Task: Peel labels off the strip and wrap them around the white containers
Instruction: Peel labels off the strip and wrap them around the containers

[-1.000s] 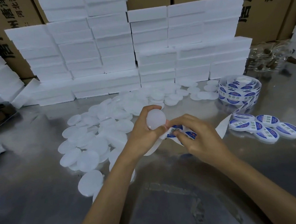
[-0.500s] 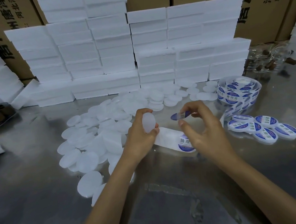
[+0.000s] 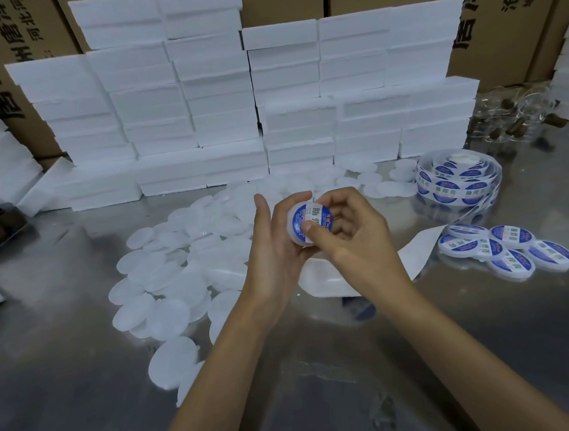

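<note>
At mid-frame, above the brushed-metal table, the left hand cups a round, translucent white container, its flat face tilted toward the camera. The right hand curls round its far edge, thumb pressing a glossy blue-and-white label onto that face. Below the hands lies the curling white backing strip, running right and up to the coiled label roll. Labelled containers overlap at right; blank matte discs scatter left. Rough foam blocks stack at the back.
</note>
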`<move>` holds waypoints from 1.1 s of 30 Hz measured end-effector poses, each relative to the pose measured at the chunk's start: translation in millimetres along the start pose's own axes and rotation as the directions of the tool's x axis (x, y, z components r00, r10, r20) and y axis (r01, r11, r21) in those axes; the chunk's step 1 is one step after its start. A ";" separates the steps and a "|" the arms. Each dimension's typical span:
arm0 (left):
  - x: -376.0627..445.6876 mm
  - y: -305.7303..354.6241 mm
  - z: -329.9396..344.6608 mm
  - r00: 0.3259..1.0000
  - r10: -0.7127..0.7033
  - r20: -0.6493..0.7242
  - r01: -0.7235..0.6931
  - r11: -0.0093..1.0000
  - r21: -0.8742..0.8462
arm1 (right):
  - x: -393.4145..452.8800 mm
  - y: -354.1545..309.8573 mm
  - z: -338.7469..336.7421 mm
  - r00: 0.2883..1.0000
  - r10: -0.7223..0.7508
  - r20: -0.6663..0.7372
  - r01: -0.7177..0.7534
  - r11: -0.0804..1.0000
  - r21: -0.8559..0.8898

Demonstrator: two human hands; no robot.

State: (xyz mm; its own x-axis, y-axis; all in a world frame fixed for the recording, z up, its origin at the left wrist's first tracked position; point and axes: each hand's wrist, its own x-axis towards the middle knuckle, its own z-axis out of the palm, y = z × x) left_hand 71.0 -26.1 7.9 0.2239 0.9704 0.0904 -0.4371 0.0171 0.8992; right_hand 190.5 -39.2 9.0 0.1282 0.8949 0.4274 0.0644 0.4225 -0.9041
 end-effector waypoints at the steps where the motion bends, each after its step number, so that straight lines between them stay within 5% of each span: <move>1: -0.1 0.0 1.3 1.000 0.006 0.007 -0.006 1.000 0.007 | 0.1 0.8 -0.3 1.000 -0.002 -0.008 0.002 1.000 -0.012; 22: -0.5 -9.7 15.6 0.982 0.178 0.062 -0.188 0.913 0.361 | -9.3 -0.1 -2.0 0.991 -0.002 -0.135 -0.024 0.981 -0.194; 33: -11.4 -1.7 24.7 0.997 0.076 -0.024 -0.075 0.995 0.060 | -8.5 2.5 -6.2 0.988 0.052 -0.148 -0.089 0.961 -0.261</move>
State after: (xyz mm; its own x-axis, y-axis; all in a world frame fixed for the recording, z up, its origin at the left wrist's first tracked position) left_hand 90.7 -43.2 15.9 0.1689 0.9744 0.1485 -0.3999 -0.0700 0.9139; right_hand 195.7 -46.6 3.1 0.2763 0.8845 0.3759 0.3089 0.2887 -0.9062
